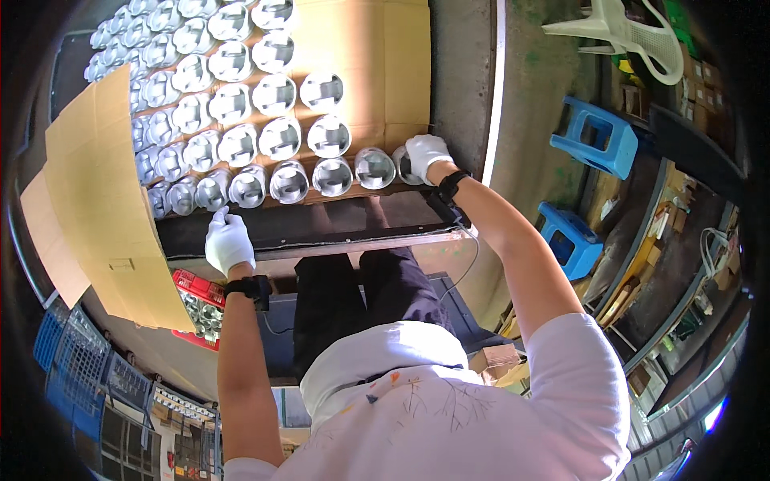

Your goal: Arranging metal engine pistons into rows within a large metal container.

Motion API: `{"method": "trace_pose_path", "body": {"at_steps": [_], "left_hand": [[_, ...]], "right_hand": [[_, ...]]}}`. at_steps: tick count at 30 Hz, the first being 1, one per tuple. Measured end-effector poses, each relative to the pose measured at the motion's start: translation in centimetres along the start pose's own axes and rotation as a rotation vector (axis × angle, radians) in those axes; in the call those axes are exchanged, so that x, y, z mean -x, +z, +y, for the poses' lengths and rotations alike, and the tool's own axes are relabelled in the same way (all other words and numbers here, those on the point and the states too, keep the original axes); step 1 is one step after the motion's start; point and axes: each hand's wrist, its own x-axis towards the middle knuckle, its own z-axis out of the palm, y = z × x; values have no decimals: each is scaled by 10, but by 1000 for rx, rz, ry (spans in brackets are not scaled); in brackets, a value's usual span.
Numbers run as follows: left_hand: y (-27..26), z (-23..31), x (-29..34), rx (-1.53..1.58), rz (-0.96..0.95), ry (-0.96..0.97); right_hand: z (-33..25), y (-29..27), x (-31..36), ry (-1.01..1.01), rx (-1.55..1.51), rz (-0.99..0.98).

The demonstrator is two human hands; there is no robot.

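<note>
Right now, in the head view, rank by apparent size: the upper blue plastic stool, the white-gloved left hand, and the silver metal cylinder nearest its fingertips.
Largest to smallest:
1. Upper blue plastic stool
2. White-gloved left hand
3. Silver metal cylinder

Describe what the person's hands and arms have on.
The left hand and right hand wear white gloves. Black straps circle both wrists, with a thin cable near each. Short white sleeves leave both forearms bare.

Left gloved hand sits left of center, fingertips up, forearm near vertical. Right gloved hand is upper center, arm slanting up-left.
</note>
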Motion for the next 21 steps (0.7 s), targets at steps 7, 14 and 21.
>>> {"method": "trace_pose_path", "body": {"at_steps": [7,14,21], "left_hand": [[-3,4,2,-14,1,-12],[-4,5,1,-30,-20,-23],[-7,8,-1,-43,-68,-62]], "right_hand": [[-9,14,24,23,202,69],[-9,35,2,121,206,67],[-22,38,-1,266,86,36]]}}
